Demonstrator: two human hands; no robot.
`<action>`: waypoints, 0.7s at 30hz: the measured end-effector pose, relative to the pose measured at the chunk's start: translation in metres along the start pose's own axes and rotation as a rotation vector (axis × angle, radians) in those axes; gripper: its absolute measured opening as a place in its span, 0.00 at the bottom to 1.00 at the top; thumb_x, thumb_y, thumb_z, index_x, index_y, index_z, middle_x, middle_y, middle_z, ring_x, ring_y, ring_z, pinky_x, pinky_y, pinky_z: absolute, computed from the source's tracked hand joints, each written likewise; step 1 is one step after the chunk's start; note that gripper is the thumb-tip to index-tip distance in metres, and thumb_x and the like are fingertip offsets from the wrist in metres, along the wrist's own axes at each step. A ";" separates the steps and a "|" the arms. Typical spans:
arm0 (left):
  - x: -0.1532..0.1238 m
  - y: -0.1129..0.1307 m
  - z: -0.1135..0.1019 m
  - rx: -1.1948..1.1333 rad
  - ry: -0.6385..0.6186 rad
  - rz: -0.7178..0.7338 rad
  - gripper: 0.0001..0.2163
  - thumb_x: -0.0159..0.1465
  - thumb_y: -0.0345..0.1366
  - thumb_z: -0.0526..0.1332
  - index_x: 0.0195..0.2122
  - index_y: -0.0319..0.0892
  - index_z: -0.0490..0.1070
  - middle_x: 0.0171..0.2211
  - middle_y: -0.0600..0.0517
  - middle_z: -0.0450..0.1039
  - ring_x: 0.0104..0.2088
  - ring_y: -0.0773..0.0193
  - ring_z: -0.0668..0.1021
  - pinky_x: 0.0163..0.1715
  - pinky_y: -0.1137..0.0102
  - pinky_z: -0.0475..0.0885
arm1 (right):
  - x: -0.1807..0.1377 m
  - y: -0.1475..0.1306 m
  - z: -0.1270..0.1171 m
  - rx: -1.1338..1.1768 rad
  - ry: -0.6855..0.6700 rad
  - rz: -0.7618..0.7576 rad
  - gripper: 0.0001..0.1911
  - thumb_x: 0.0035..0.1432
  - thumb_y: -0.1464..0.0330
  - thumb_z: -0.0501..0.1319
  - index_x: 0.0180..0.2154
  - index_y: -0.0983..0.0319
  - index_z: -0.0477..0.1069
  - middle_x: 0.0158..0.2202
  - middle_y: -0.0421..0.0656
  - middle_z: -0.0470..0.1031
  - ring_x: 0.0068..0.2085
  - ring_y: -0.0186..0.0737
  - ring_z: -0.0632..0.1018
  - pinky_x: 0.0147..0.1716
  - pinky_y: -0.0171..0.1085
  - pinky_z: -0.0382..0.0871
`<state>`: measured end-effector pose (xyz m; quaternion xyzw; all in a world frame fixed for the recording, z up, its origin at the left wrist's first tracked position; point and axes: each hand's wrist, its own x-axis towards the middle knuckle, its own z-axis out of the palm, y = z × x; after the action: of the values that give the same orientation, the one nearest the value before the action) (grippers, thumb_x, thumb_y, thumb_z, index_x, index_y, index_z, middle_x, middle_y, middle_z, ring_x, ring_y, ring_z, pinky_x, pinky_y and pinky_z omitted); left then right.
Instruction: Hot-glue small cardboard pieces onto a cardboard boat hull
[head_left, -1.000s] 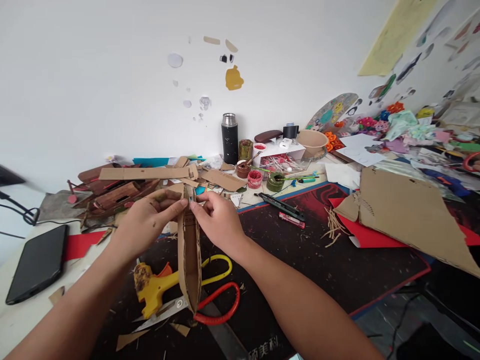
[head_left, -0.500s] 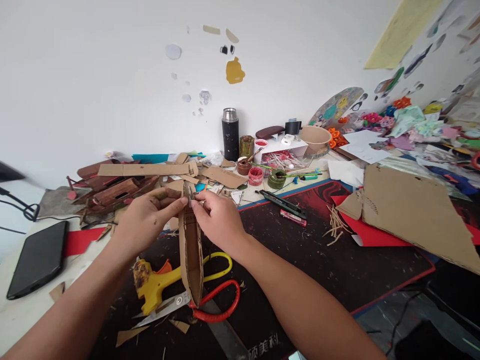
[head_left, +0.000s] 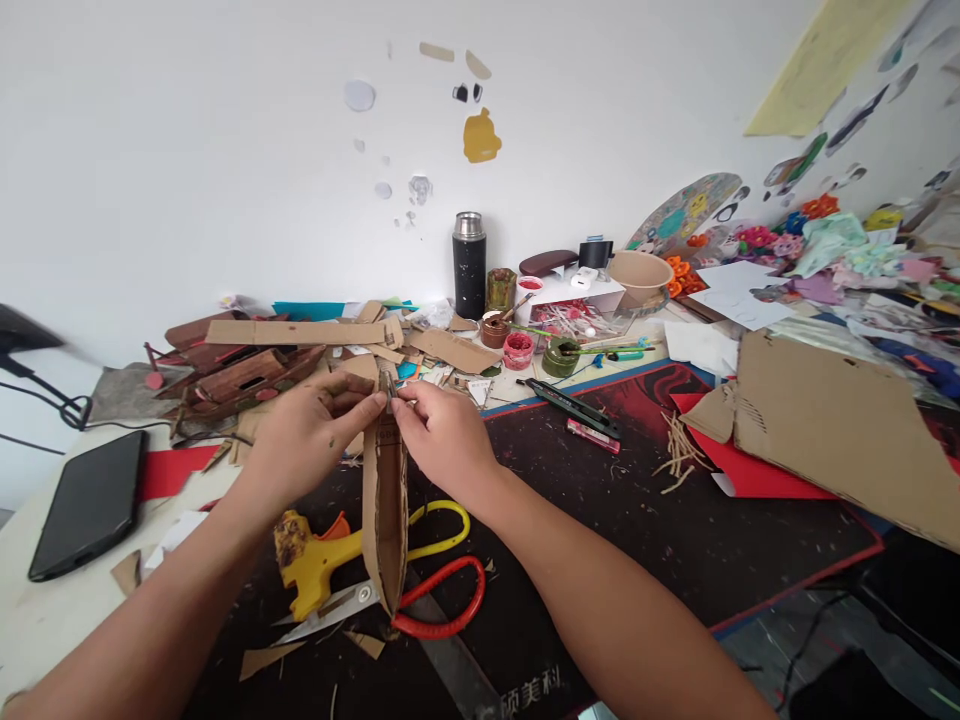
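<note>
While the boat-shaped cardboard piece (head_left: 385, 530) pointed toward six o'clock above the dark mat (head_left: 600, 530), the left hand (head_left: 296, 435) pinched its far, twelve-o'clock end between thumb and fingers. The right hand (head_left: 448, 435) pinched the same end, thumb tips close together. From the piece, a yellow glue gun (head_left: 306, 572) lay at eight o'clock, a dark cutter (head_left: 574, 408) at two.

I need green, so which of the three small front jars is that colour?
The green jar is the rightmost of the three; the brown jar and the pinkish-red jar stand to its left.
</note>
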<state>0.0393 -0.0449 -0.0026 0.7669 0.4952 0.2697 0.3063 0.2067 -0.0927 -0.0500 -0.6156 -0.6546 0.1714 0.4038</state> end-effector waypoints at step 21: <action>-0.005 0.006 0.006 0.187 0.031 0.039 0.16 0.65 0.55 0.59 0.32 0.49 0.76 0.33 0.47 0.86 0.33 0.47 0.85 0.31 0.62 0.76 | -0.001 0.000 -0.001 0.015 -0.007 0.019 0.07 0.74 0.69 0.63 0.43 0.59 0.81 0.31 0.41 0.84 0.34 0.43 0.80 0.36 0.38 0.62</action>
<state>0.0448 -0.0525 -0.0027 0.7974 0.5080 0.2401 0.2201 0.2069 -0.0939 -0.0499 -0.6181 -0.6489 0.1824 0.4045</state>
